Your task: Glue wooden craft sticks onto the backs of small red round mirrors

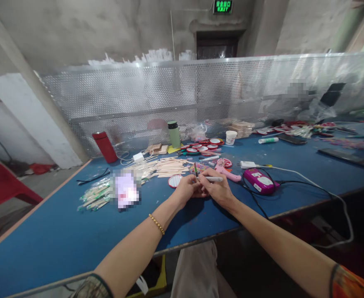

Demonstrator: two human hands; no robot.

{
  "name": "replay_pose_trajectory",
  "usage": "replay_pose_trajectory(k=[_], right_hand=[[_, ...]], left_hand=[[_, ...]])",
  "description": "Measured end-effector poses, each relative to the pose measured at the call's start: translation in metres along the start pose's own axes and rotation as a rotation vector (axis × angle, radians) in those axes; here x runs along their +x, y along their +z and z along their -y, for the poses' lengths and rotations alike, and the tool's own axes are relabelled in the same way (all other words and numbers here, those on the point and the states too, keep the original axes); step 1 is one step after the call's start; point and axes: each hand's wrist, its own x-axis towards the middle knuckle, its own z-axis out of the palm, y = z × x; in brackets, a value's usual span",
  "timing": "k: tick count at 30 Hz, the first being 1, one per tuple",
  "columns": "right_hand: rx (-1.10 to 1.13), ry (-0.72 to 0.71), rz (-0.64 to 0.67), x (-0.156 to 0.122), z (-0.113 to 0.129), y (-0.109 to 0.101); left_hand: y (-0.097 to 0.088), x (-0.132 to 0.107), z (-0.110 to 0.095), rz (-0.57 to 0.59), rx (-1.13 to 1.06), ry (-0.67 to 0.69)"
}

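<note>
My left hand (186, 190) is closed around a thin stick (196, 169) with dark and coloured bands, whose upper end stands up above the fingers. My right hand (217, 191) grips a white pen (214, 179) that points out to the right. Both hands meet over the front of the blue table (138, 231), fingertips together, and the lower part of the stick is hidden behind them. Just left of my left hand lies a round red-rimmed disc (175, 181). Many flat wooden sticks (171, 167) are spread behind it.
A pink glue gun (228, 171) and a purple device (259, 181) with cables lie to the right. Bagged sticks (96, 194) and a lit, blurred screen (126, 190) are at left. Red (105, 147) and green (173, 135) bottles and a paper cup (231, 137) stand near the perforated metal screen (138, 99).
</note>
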Motion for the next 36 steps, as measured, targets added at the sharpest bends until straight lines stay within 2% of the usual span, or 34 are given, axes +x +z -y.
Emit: replay_pose_trajectory(k=[18, 26, 36], right_hand=[[0.013, 0.023, -0.032, -0.0005, -0.0007, 0.0], [-0.053, -0.049, -0.043, 0.0, -0.0047, 0.0007], [-0.05, -0.032, -0.026, 0.0004, -0.0025, 0.0005]], left_hand=[[0.0001, -0.0002, -0.0003, -0.002, 0.023, 0.0], [0.0036, -0.0027, -0.0038, -0.03, 0.021, -0.016], [0.0024, -0.0015, -0.0019, -0.025, 0.029, -0.003]])
